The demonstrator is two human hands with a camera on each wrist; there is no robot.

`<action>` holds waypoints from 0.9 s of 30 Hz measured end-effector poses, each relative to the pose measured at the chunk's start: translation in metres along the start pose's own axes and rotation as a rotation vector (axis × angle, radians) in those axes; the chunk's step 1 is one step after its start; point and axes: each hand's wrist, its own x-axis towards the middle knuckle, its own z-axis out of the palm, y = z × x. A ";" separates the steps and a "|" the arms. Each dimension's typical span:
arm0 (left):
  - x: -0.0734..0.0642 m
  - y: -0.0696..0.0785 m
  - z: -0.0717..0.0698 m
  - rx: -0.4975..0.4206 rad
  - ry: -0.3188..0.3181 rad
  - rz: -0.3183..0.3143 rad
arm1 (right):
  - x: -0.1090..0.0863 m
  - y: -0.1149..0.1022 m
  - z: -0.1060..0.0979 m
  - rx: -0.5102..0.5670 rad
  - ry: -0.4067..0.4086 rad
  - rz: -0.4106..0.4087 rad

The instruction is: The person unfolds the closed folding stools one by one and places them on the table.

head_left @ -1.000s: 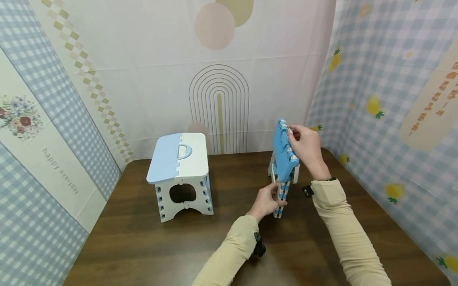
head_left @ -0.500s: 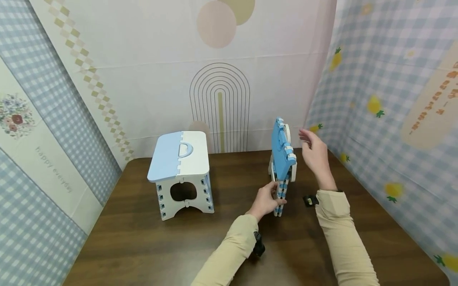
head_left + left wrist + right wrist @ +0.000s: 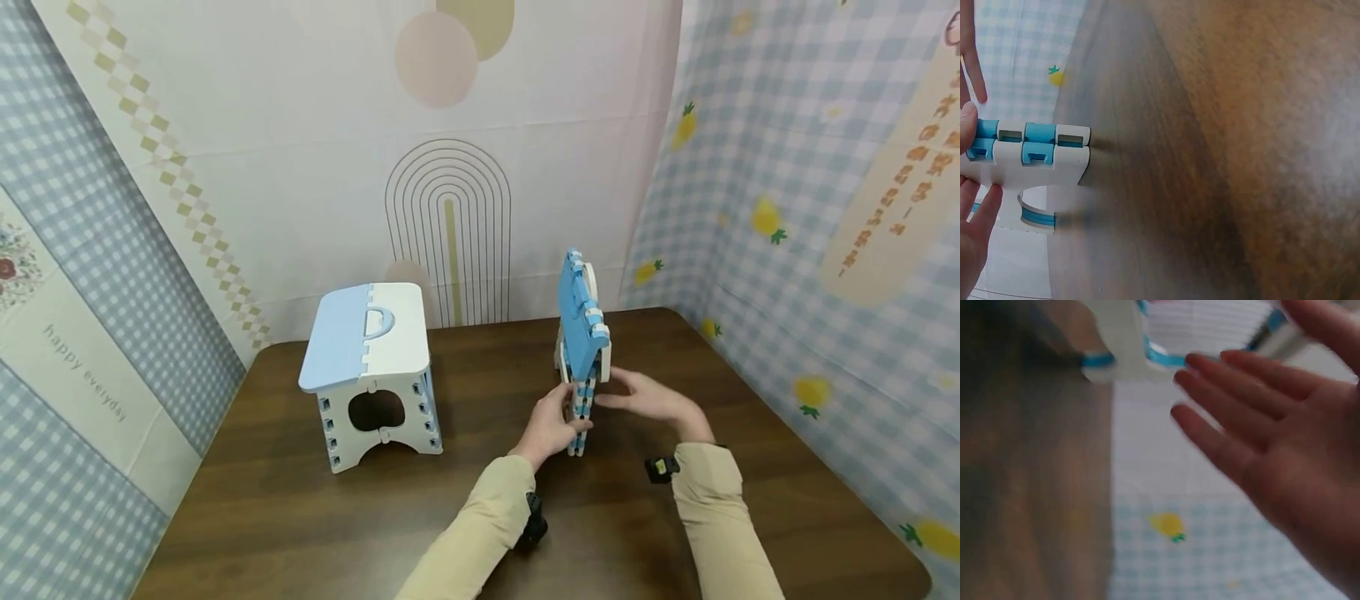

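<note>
A blue and white folding step stool (image 3: 576, 321) stands folded nearly flat on the right part of the table, its blue panel upright. My left hand (image 3: 546, 427) grips the folded legs low at the near edge. In the left wrist view, thumb and fingers of that hand hold the hinged white and blue leg (image 3: 1054, 159) from both sides. My right hand (image 3: 652, 400) is at the stool's right side, fingertips close to the legs. Its fingers are spread and nearly straight in the right wrist view, beside a blurred white leg (image 3: 1119, 337).
A second folding stool (image 3: 401, 325), light blue and white with a carry handle, stands unfolded on the left part of the brown wooden table (image 3: 300, 533). Patterned cloth hangs behind the table (image 3: 555, 167) and along both sides.
My right hand has let go of the stool's top edge, moved off to the right, then come down beside the legs. My left hand keeps its grip; the stool stays in place.
</note>
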 end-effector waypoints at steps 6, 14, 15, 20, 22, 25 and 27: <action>-0.001 -0.004 0.002 -0.007 0.018 0.034 | 0.003 0.004 0.036 0.201 0.092 -0.064; -0.002 -0.001 0.002 -0.005 0.027 0.045 | 0.003 0.008 0.062 0.153 0.401 -0.059; -0.002 -0.001 0.002 -0.002 0.025 0.051 | 0.003 0.008 0.063 0.141 0.417 -0.065; 0.000 -0.002 -0.002 -0.002 -0.001 0.078 | 0.003 0.006 0.062 0.107 0.444 -0.083; 0.000 -0.002 -0.003 -0.011 -0.007 0.087 | 0.002 0.006 0.061 0.095 0.443 -0.085; 0.000 -0.001 -0.003 -0.014 -0.003 0.093 | 0.002 0.005 0.058 0.074 0.440 -0.074; 0.000 -0.001 -0.003 -0.023 0.002 0.094 | 0.001 0.007 0.056 0.066 0.439 -0.067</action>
